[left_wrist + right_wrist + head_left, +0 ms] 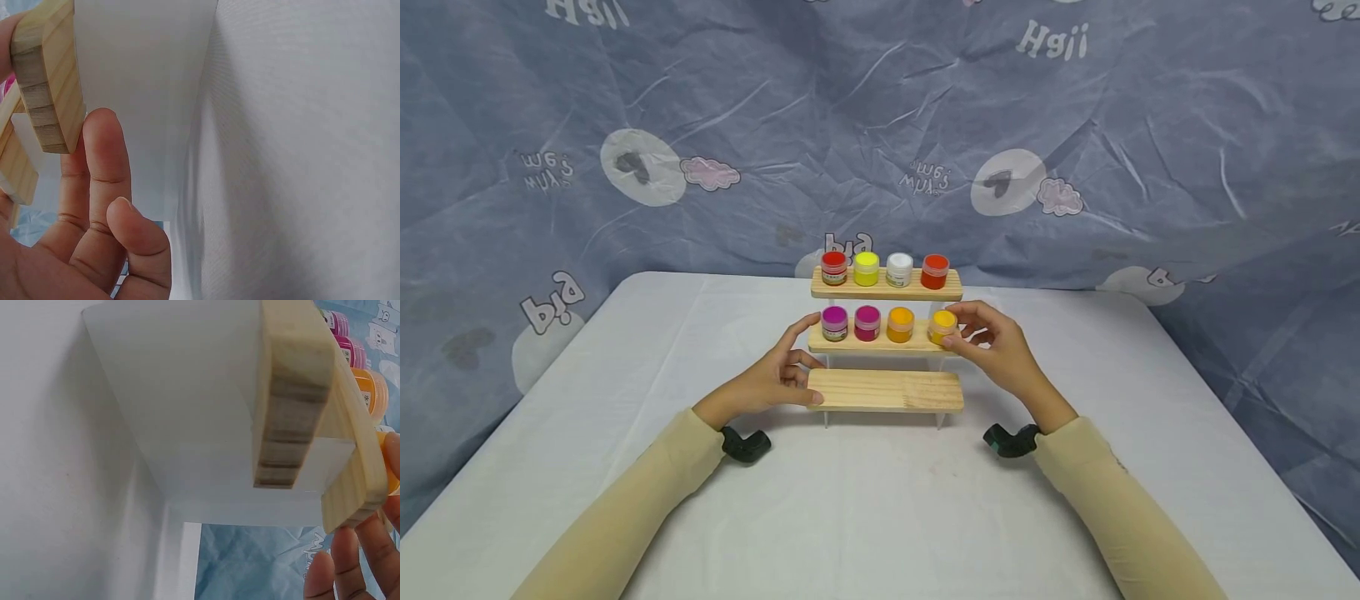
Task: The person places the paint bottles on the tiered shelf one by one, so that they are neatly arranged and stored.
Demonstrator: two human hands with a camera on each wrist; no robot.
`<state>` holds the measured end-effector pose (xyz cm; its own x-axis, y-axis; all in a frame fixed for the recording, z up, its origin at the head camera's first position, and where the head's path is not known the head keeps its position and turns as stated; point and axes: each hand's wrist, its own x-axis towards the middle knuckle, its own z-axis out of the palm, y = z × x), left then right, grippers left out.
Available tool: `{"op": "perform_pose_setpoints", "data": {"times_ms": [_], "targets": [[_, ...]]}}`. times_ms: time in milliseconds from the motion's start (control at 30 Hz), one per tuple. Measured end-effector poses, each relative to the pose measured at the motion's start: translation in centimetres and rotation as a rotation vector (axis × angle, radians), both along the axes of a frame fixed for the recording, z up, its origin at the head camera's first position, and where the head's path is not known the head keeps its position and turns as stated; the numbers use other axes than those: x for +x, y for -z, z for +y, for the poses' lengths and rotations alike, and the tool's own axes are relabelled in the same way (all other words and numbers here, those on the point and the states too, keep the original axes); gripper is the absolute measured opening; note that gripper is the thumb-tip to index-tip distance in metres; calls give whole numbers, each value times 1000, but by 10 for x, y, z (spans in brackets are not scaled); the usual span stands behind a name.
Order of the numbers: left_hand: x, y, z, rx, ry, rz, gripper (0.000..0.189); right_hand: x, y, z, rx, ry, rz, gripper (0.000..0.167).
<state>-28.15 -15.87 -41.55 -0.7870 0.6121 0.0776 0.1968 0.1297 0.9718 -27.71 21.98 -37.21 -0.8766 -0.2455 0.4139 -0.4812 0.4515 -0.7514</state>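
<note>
A three-tier display stand has wooden shelves on pale upright side supports. My left hand (769, 382) grips the left end of the bottom shelf (884, 390), thumb on top and fingers underneath. At the right end of the middle shelf (880, 348), my right hand (1002, 350) pinches a yellow paint jar (942, 328) between thumb and fingers. To its left on that shelf stand an orange jar (900, 326), a magenta jar (867, 324) and a purple jar (834, 325). In the right wrist view, the yellow jar (392, 478) is mostly hidden behind the fingers.
Along the top shelf (886, 293) stand a red jar (833, 269), a yellow-green jar (866, 270), a white jar (899, 271) and an orange-red jar (934, 273). A white cloth (880, 508) covers the table. Behind it hangs a blue-grey printed curtain (850, 108).
</note>
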Motion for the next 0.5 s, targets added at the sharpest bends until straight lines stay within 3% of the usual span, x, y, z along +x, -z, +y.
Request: {"op": "perform_pose_setpoints", "data": {"times_ms": [500], "targets": [[0,0,0,-8,-8,1,120,2,6,-8,10,69,7,40]]}}
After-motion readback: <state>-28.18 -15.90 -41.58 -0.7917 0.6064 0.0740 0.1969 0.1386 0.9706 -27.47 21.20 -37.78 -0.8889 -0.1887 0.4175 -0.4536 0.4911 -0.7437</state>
